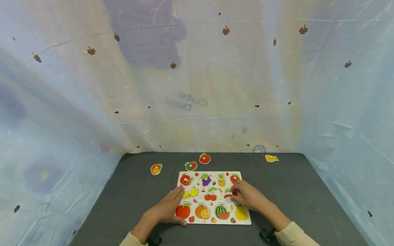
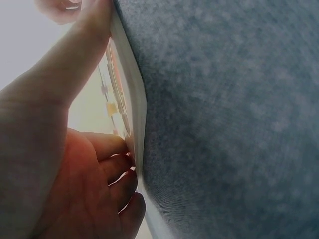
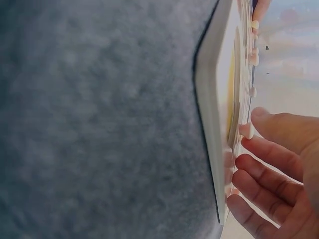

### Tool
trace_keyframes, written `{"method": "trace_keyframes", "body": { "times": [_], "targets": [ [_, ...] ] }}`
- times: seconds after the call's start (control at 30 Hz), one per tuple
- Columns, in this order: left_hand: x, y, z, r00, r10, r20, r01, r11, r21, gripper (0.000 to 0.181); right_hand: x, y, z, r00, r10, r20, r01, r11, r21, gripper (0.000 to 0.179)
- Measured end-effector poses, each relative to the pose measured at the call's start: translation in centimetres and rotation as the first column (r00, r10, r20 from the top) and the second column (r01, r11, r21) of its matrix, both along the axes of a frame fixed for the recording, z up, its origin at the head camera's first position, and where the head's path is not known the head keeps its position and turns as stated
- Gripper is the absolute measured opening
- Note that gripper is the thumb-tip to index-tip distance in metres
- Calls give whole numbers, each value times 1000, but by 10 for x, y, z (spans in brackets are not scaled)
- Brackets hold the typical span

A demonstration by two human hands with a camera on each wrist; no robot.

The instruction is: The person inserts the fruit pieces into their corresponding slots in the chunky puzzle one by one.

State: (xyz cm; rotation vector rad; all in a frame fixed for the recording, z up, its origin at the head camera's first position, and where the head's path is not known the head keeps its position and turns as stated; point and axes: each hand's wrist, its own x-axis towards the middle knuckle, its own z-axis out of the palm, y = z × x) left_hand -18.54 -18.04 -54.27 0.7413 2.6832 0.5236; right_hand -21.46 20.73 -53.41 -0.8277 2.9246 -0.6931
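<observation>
The white fruit board point(image 1: 220, 197) lies on the worktop point(image 1: 295, 191). The left hand point(image 1: 167, 208) rests on its nine o'clock edge, fingers extended, thumb apart. At three, the right hand's point(image 1: 250, 197) thumb and forefinger flank a knob point(image 3: 246, 130); whether they're pinching I can't tell. Loose orange piece point(image 1: 156, 169) at ten, yellow piece point(image 1: 272, 158) at two.

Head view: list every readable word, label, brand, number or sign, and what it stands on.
"Cute": apparently, faint and mirrored, on the pale blue and cream printed curtain.
Second word below it: perhaps starting with "B", the rest too faint to read.
White rectangular fruit puzzle board: no readable text.
</observation>
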Motion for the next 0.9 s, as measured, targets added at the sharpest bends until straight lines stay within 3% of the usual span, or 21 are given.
{"method": "trace_keyframes", "body": {
  "times": [0.23, 0.4, 0.77, 0.9],
  "targets": [
    [0, -1, -1, 1000, 5, 1, -5, 1000, -16, 134, -1, -1, 2, 1000, 4, 19, -4, 1000, 1, 22],
    [1, 0, 2, 1000, 11, 18, -11, 1000, -12, 133, -6, -3, 4, 1000, 19, -10, -20, 999, -40, 12],
    [4, 2, 9, 1000, -1, 17, 1, 1000, 7, 132, -30, -18, 17, 992, 72, -102, -84, 990, -113, 16],
    [2, -2, 5, 1000, -24, 7, 24, 1000, 17, 133, -39, -27, 21, 989, 74, -127, -89, 989, -117, 18]
  ]
}}
